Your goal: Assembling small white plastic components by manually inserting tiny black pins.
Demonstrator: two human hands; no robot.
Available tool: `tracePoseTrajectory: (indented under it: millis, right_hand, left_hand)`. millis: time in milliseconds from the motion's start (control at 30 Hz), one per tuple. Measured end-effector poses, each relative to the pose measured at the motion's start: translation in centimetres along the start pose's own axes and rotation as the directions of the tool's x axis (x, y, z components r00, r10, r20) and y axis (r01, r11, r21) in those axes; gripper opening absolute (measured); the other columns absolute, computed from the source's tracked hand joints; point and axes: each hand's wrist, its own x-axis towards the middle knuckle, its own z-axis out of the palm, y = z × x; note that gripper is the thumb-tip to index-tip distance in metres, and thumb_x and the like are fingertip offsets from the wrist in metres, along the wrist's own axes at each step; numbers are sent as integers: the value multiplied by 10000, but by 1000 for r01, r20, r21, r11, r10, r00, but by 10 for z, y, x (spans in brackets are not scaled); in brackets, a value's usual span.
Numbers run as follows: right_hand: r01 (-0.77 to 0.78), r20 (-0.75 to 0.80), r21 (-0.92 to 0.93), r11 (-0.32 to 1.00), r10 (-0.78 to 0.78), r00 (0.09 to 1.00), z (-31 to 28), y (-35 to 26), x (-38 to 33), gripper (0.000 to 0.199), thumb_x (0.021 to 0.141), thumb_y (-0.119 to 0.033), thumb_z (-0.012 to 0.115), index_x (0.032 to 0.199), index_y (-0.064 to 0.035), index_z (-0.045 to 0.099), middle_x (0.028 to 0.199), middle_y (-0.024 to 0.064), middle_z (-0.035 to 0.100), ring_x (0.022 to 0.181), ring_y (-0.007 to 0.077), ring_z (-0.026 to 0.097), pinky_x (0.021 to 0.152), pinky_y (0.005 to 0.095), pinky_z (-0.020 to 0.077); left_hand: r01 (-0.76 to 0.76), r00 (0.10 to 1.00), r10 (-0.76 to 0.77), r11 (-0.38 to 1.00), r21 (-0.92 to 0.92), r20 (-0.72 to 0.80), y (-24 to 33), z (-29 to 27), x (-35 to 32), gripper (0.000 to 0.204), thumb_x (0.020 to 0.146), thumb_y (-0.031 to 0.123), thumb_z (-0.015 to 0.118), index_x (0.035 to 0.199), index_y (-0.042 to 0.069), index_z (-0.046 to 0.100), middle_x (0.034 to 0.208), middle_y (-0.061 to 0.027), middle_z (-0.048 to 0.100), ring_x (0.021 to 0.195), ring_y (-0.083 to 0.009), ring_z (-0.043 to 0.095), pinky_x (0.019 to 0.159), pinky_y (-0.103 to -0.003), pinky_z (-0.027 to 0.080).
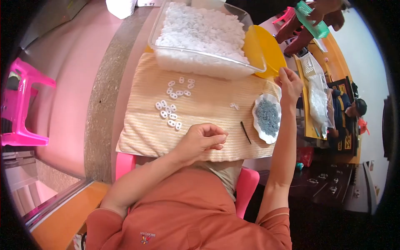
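Head view is showing the left hand (202, 141) curling, thumb near fingers, over the striped cloth (212, 93) and the right hand (291, 85) pinching near the yellow basin (270, 49), contents indeterminable, with white two-holed pieces (168, 110) lying leftward, a black rod (246, 132) and scalloped dish (266, 140) resting rightward, and a clear bin (208, 59) standing beyond.

Bright light; straight edges bend toward black corners.

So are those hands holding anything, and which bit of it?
It can't be told: the left hand and right hand both have fingertips close together, but anything inside either grip is hidden or too small to see.
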Motion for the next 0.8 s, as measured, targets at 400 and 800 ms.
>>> tracePoseTrajectory:
  millis: [400, 800]
  right_hand:
    - [296, 766, -132, 946, -93, 636, 98, -17, -137, 185, 803, -87, 720, 949, 13, 667, 737, 67, 635, 651, 83, 550, 587, 243, 452]
    - [650, 752, -308, 695, -241, 614, 148, -25, -135, 231, 808, -148, 650, 998, -20, 682, 922, 160, 666, 854, 334, 644, 766, 409, 501]
  left_hand:
    - [-22, 996, 8, 987, 161, 89, -6, 5, -3, 181, 855, 105, 689, 979, -20, 645, 862, -39, 651, 741, -86, 596, 671, -234, 503]
    - [-47, 990, 25, 986, 158, 138, -15, -4, 2, 163, 866, 85, 666, 971, -39, 653, 857, -50, 662, 741, -85, 601, 669, -241, 509]
